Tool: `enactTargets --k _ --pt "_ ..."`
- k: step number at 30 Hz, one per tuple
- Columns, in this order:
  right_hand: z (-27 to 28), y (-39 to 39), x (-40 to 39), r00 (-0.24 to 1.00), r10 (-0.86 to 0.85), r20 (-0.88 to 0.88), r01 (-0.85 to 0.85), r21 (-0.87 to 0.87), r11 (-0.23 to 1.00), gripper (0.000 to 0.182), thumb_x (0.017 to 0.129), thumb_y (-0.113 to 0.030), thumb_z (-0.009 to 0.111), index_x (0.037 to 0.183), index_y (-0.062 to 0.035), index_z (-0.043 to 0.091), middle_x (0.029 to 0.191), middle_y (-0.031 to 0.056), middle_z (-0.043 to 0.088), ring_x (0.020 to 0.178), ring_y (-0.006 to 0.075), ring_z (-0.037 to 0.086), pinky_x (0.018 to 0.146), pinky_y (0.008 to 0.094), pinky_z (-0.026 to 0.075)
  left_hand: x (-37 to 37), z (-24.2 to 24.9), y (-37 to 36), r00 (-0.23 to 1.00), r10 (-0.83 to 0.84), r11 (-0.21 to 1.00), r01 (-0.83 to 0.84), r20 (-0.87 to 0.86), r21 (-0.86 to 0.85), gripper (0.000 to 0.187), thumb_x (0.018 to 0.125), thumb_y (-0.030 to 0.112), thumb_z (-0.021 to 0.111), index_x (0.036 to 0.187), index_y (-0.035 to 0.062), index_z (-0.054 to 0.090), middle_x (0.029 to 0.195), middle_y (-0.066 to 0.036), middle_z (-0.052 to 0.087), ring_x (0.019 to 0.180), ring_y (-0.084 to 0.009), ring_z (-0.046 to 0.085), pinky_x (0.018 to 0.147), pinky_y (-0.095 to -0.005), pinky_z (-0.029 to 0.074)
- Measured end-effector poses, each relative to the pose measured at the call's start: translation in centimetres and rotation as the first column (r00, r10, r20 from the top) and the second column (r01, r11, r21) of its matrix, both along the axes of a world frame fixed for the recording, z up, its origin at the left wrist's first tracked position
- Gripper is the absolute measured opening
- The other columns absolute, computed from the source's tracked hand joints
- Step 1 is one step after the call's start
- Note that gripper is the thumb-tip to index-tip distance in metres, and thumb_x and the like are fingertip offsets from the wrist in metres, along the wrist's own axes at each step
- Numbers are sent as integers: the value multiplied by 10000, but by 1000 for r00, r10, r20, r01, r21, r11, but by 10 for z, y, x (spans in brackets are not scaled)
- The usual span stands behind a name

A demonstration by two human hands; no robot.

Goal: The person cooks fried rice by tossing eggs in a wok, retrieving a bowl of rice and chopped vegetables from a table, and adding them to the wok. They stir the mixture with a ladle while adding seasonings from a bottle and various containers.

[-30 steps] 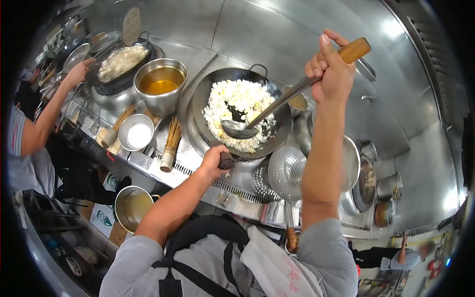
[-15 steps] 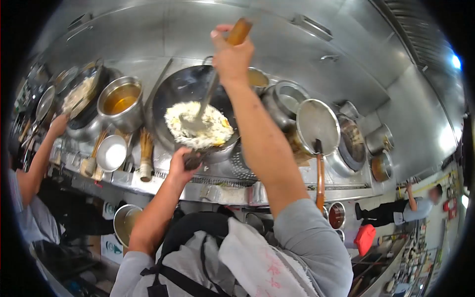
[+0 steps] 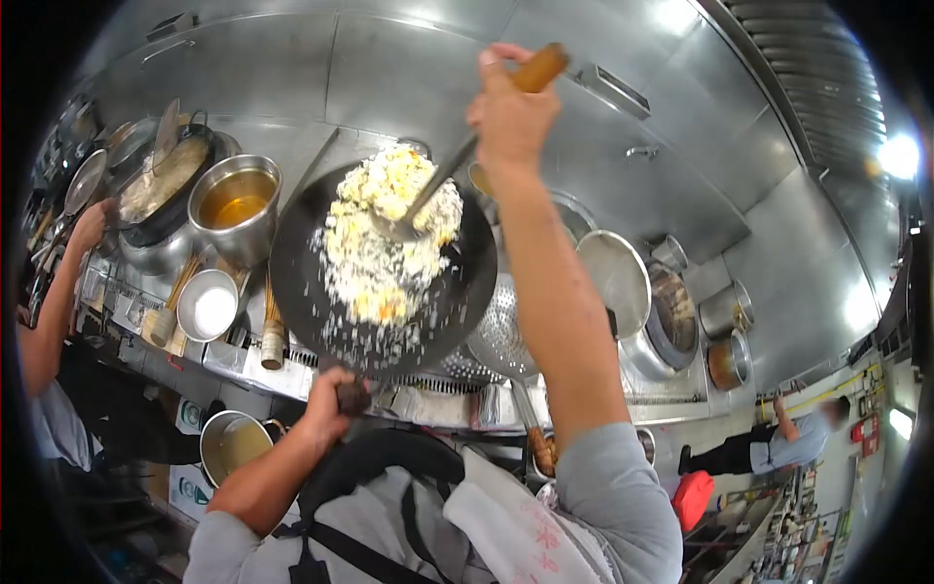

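Note:
My left hand (image 3: 331,404) is closed round the dark handle of a large black wok (image 3: 297,258), which is raised off the stove and tilted toward me. Egg-flecked fried rice (image 3: 370,277) is spread up the wok's far side, with loose grains scattering down the near side. Up at the top, my right hand (image 3: 516,112) grips the wooden handle of a long ladle (image 3: 428,200). Its metal head reaches into the rice, partly covered by it.
A pot of amber liquid (image 3: 236,200) and a white-filled bowl (image 3: 209,307) stand left. Right of the wok lie a perforated skimmer (image 3: 503,331) and a fine strainer (image 3: 613,282). A co-worker's hand (image 3: 92,226) is beside another wok (image 3: 170,185) at far left.
The wok has come up and toward me, tilting. The rice has spread from a heap into a tall, scattered mass. My right hand has shifted right with the ladle; my left hand has moved down slightly.

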State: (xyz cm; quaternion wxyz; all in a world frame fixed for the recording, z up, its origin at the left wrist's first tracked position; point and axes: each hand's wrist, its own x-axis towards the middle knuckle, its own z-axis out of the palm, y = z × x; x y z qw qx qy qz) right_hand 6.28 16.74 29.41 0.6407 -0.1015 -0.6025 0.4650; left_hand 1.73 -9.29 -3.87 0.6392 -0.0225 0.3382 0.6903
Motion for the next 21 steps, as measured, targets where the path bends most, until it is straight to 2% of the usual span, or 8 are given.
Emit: enactTargets --k 2,5,7,8,13,16,18,21 --pt "34 -29 20 996 91 1 -91 7 996 210 849 -72 676 1010 -26 549 552 -23 442 397 86 417 364 251 333 8 46 13 998 57 998 -56 27 -16 174 732 152 585 886 75 559 846 -109 585 747 -255 603 695 -398 516" --pt "-2 -34 6 986 166 3 -165 -56 985 125 831 -81 679 928 -38 613 620 8 528 456 68 450 414 245 355 -11 69 68 999 42 999 -42 10 -22 140 757 182 594 818 58 569 754 -103 609 710 -262 611 694 -422 520" --pt "-70 9 -27 974 -182 131 161 159 974 171 844 -90 683 987 -42 602 609 8 518 432 71 443 396 244 350 -12 45 82 999 52 998 -52 -5 -47 168 759 187 598 871 63 579 816 -105 631 711 -260 614 702 -430 520" --pt "-61 15 -26 974 -194 119 170 184 968 171 844 -90 683 987 -42 602 609 8 518 432 71 443 396 244 350 -12 41 76 999 53 997 -53 -14 -55 190 758 188 601 903 68 582 854 -104 634 731 -256 615 717 -429 519" --pt "11 -29 18 998 62 5 -62 -46 997 279 861 -78 679 1090 -4 536 542 -9 444 390 92 426 372 258 363 3 33 -2 998 -40 998 37 -46 -59 195 782 197 577 949 98 572 864 -99 616 783 -245 608 680 -420 522" --pt "11 -50 17 970 243 -13 -243 -45 969 284 862 -73 678 1095 -5 530 545 -4 453 387 91 423 371 259 368 -5 74 48 998 24 996 -19 57 -87 172 762 195 601 866 65 558 818 -122 604 732 -260 601 695 -417 518" --pt "-28 -43 -8 992 88 90 -80 -80 994 294 861 -59 672 1103 -1 516 551 -2 454 383 92 414 367 258 361 -10 56 72 999 37 996 -36 11 -84 168 779 192 588 872 54 564 789 -111 609 723 -255 602 686 -419 519" --pt "-54 -7 -19 999 -29 -19 28 -37 999 306 854 -39 666 1108 8 502 556 3 453 377 93 408 357 260 354 -5 11 47 1000 20 999 -19 -15 40 185 771 183 589 900 53 568 844 -122 618 786 -252 604 707 -401 526"
